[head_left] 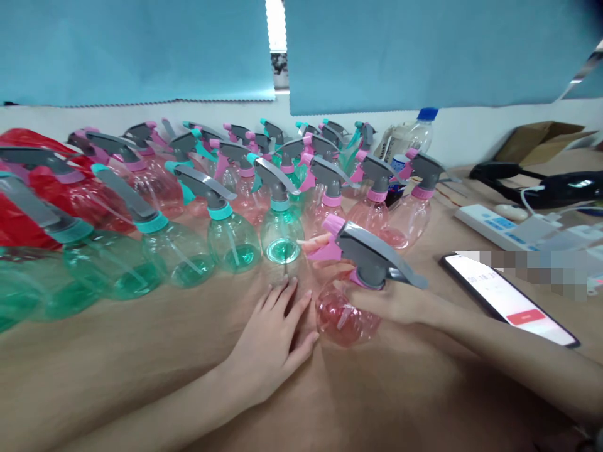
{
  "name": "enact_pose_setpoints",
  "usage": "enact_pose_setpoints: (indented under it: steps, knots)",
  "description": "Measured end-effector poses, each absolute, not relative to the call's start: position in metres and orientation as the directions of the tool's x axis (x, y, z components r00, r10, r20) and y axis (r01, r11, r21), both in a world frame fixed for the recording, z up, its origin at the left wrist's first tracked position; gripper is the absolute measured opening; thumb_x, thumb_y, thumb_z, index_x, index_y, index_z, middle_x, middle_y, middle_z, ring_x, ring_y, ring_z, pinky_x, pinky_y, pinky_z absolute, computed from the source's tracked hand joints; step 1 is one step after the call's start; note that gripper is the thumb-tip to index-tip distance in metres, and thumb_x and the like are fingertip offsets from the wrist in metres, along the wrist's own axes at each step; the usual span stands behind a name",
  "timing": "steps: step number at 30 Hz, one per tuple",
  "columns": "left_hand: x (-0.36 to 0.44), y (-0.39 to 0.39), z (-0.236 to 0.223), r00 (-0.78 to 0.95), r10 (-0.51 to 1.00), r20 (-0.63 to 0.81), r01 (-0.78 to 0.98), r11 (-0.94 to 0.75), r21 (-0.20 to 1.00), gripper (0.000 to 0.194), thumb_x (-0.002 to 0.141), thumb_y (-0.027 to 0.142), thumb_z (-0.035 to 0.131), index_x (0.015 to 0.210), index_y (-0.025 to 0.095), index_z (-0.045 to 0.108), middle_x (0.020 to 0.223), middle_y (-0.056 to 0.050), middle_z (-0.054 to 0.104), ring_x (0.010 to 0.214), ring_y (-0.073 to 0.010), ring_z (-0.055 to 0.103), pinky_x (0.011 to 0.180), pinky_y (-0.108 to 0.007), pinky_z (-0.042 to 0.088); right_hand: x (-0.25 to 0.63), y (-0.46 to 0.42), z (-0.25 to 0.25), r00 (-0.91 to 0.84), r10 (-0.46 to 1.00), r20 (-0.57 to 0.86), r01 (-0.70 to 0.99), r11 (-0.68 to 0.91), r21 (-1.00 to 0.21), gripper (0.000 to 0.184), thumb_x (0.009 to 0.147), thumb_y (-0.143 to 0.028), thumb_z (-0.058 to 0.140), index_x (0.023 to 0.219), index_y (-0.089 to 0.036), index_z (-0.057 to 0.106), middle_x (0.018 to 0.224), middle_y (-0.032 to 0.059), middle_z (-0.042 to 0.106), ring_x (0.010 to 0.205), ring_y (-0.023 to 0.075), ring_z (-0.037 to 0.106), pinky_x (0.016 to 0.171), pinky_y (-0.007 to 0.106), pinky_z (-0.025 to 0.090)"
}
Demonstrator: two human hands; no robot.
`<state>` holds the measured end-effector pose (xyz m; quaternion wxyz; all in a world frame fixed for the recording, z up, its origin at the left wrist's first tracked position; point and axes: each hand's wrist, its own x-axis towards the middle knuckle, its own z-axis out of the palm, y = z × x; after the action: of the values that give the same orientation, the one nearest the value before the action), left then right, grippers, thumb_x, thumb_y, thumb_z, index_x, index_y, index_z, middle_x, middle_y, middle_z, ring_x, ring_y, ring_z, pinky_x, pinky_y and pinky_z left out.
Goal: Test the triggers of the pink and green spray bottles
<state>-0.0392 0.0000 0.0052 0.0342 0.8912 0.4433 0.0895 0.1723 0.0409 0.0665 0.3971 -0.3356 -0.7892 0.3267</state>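
Observation:
My right hand (377, 300) is wrapped round the neck of a pink spray bottle (346, 317), its fingers reaching behind the pink trigger. The bottle stands near the table's middle with its grey and pink spray head on top. Just left of it, my left hand (271, 333) lies flat on the brown table (179, 383), fingers spread and holding nothing. Beyond the fingertips stands a green spray bottle (281, 235) with a turquoise collar. Part of the pink bottle's neck is hidden by my right hand.
Several green and pink spray bottles (233, 242) stand in rows across the back and left. A red plastic bag (21, 220) lies far left. On the right are a phone (509, 298), a white power strip (492, 226), a black object (556, 185) and a cardboard box (541, 141).

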Motion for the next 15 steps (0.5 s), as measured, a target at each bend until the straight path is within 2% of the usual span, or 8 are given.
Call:
enact_pose_setpoints:
  steps: [2, 5, 7, 12, 15]
  knots:
    - [-0.0392, 0.0003, 0.0053, 0.589, 0.798, 0.129, 0.785, -0.603, 0.141, 0.046, 0.092, 0.04, 0.05, 0.13, 0.015, 0.051, 0.144, -0.019, 0.041, 0.131, -0.0352, 0.039, 0.103, -0.054, 0.036, 0.1707, 0.0395, 0.069, -0.459, 0.799, 0.387, 0.215, 0.523, -0.825, 0.045, 0.067, -0.012, 0.053, 0.11, -0.026, 0.055, 0.105, 0.0016, 0.067, 0.074, 0.0158, 0.067, 0.054, 0.025, 0.056]
    - [-0.0392, 0.0006, 0.0056, 0.588, 0.798, 0.134, 0.785, -0.602, 0.143, 0.045, 0.092, 0.04, 0.05, 0.129, 0.015, 0.052, 0.144, -0.018, 0.041, 0.131, -0.0356, 0.039, 0.103, -0.055, 0.036, 0.1685, 0.0377, 0.0736, -0.445, 0.828, 0.343, 0.18, 0.457, -0.871, 0.052, 0.066, -0.011, 0.053, 0.116, -0.026, 0.048, 0.085, -0.0007, 0.067, 0.08, 0.0187, 0.068, 0.056, 0.026, 0.057]
    - [-0.0392, 0.0007, 0.0058, 0.587, 0.798, 0.137, 0.785, -0.603, 0.143, 0.045, 0.092, 0.041, 0.05, 0.128, 0.015, 0.053, 0.144, -0.018, 0.041, 0.131, -0.0357, 0.039, 0.103, -0.055, 0.036, 0.1679, 0.0373, 0.0748, -0.449, 0.827, 0.337, 0.16, 0.446, -0.881, 0.055, 0.065, -0.01, 0.053, 0.117, -0.026, 0.045, 0.08, -0.002, 0.065, 0.084, 0.0195, 0.068, 0.06, 0.027, 0.058]
    - [-0.0387, 0.0009, 0.0068, 0.589, 0.799, 0.121, 0.786, -0.601, 0.146, 0.045, 0.093, 0.041, 0.049, 0.129, 0.014, 0.053, 0.145, -0.019, 0.041, 0.131, -0.0359, 0.038, 0.103, -0.055, 0.035, 0.1693, 0.0388, 0.0697, -0.438, 0.822, 0.365, 0.171, 0.474, -0.864, 0.054, 0.067, -0.009, 0.054, 0.118, -0.027, 0.048, 0.112, 0.0017, 0.066, 0.085, 0.0176, 0.068, 0.062, 0.026, 0.058]
    - [-0.0385, 0.0008, 0.007, 0.59, 0.8, 0.114, 0.785, -0.601, 0.151, 0.046, 0.093, 0.041, 0.049, 0.129, 0.013, 0.053, 0.145, -0.02, 0.04, 0.131, -0.0367, 0.038, 0.104, -0.056, 0.035, 0.1706, 0.0394, 0.0669, -0.447, 0.82, 0.356, 0.199, 0.48, -0.855, 0.055, 0.069, -0.01, 0.055, 0.121, -0.028, 0.048, 0.117, 0.0017, 0.066, 0.085, 0.019, 0.069, 0.058, 0.028, 0.058]
